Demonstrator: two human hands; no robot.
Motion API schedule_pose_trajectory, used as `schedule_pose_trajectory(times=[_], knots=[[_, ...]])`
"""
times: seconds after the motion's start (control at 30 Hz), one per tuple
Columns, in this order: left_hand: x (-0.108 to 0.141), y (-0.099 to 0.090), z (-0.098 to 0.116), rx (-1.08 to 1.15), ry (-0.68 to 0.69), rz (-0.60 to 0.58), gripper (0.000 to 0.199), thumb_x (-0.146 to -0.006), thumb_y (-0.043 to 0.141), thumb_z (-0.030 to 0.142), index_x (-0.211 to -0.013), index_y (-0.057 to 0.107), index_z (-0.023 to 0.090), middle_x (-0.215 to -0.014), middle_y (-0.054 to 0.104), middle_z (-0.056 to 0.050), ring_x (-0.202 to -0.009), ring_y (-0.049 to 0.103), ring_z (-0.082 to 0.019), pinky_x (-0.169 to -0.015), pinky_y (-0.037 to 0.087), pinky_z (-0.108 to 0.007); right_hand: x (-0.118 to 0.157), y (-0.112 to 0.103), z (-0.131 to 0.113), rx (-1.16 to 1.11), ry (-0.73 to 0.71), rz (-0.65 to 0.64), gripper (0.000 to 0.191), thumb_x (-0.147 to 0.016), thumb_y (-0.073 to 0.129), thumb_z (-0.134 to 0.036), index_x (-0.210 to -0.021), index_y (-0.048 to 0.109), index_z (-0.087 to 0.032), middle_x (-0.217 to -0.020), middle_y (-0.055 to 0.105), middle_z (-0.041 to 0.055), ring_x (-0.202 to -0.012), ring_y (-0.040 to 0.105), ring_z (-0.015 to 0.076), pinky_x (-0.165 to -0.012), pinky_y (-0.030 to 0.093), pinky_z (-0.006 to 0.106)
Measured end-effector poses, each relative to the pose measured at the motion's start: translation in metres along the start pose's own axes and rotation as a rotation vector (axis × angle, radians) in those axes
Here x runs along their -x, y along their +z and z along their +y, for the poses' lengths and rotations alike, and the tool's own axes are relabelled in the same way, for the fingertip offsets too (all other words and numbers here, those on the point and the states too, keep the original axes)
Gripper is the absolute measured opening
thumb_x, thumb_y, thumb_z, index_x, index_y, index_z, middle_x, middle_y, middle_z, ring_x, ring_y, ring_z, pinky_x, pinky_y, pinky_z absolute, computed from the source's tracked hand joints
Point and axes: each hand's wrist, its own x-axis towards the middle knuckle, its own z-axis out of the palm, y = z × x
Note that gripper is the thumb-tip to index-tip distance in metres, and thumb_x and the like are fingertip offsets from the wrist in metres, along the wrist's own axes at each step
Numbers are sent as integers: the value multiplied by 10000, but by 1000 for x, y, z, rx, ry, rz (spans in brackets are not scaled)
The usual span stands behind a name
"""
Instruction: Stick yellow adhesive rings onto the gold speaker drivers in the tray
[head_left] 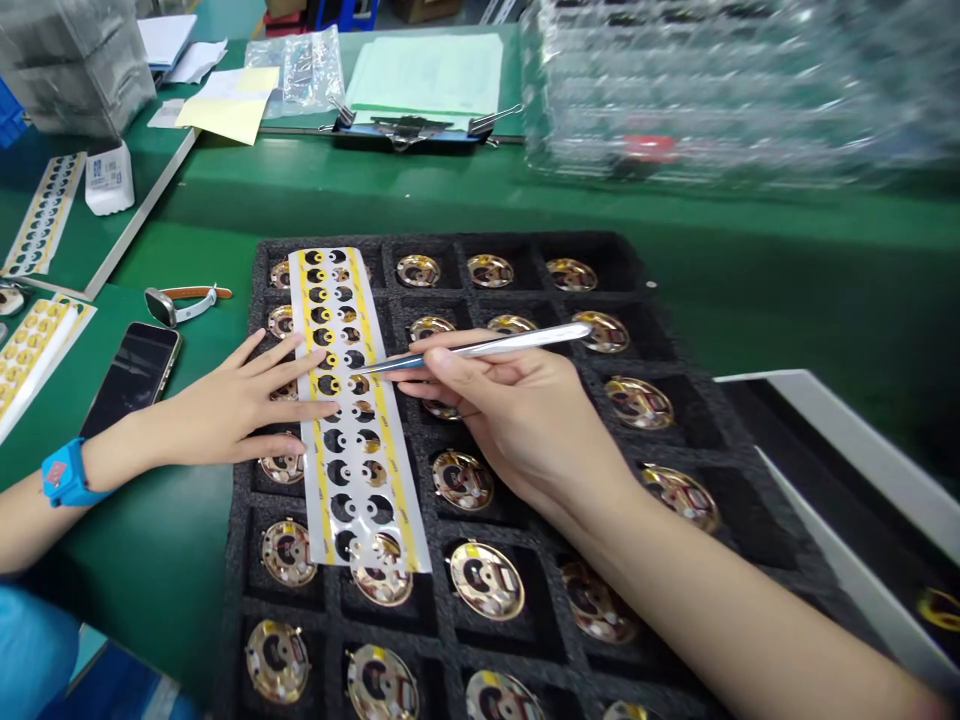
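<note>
A sheet of die-cut adhesive stickers (349, 430), white with yellow edge strips, lies across the left columns of a black foam tray (517, 560). My left hand (240, 405) is spread flat, its fingertips resting on the sheet's left part. In my right hand (517, 405) is a pair of tweezers (480, 348), held like a pen, with the tip at a sticker near the sheet's middle. Round gold-coloured watch parts (487, 580) sit in the tray's compartments; some are hidden under the sheet and my right forearm.
Left of the tray are a phone (135, 375), a watch with a strap (176, 305) and another sticker sheet (37, 350). A clipboard with papers (424, 80) lies behind. Clear plastic trays (720, 90) are stacked back right; a white-edged box (847, 470) stands right.
</note>
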Motion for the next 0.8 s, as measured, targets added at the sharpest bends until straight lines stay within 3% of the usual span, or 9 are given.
schedule_pose_trajectory(times=[0.17, 0.27, 0.37, 0.5, 0.63, 0.8], knots=[[-1, 2, -4, 25, 52, 44, 382, -972, 454, 437, -1254, 592, 219, -1567, 269, -103, -1482, 125, -317, -1188, 111, -587, 3, 6, -2, 16, -21, 6, 288, -583, 865, -457, -737, 735, -251, -677, 750, -20, -653, 737, 140, -629, 621, 190], [-3, 0, -3, 10, 75, 66, 290, -959, 471, 279, -1194, 620, 196, -1535, 347, -107, -1474, 183, -298, -1192, 182, -548, 4, 6, -2, 20, -31, 22, 300, -576, 867, -464, -740, 736, -249, -666, 746, -25, -651, 737, 138, -613, 613, 179], [-5, -2, 3, -60, 113, 38, 399, -888, 516, 147, -1276, 576, 219, -1513, 383, -120, -1445, 270, -310, -1168, 244, -551, 4, 4, -2, 22, -29, 37, 307, -566, 869, -472, -736, 734, -254, -667, 744, -21, -653, 735, 141, -603, 604, 179], [-8, 2, 7, -195, 168, 88, 354, -917, 535, 185, -1263, 604, 217, -1412, 506, -165, -1354, 431, -334, -1114, 355, -539, 3, 2, 0, 19, -7, 46, 300, -580, 862, -470, -747, 728, -260, -683, 738, -20, -667, 733, 151, -622, 607, 213], [-5, 9, 5, -185, 158, 212, 328, -977, 434, 203, -1251, 612, 224, -1372, 557, -128, -1324, 485, -251, -1070, 459, -419, 0, -2, -1, -31, 10, 102, 327, -567, 865, -471, -757, 711, -255, -740, 738, -33, -678, 727, 136, -617, 601, 209], [5, 8, 7, -60, 184, 232, 352, -1001, 363, 241, -1243, 617, 216, -1416, 514, -129, -1349, 456, -221, -1103, 429, -409, 2, -6, -5, -56, 24, 103, 314, -575, 859, -477, -756, 711, -268, -747, 740, -48, -680, 721, 110, -624, 591, 175]])
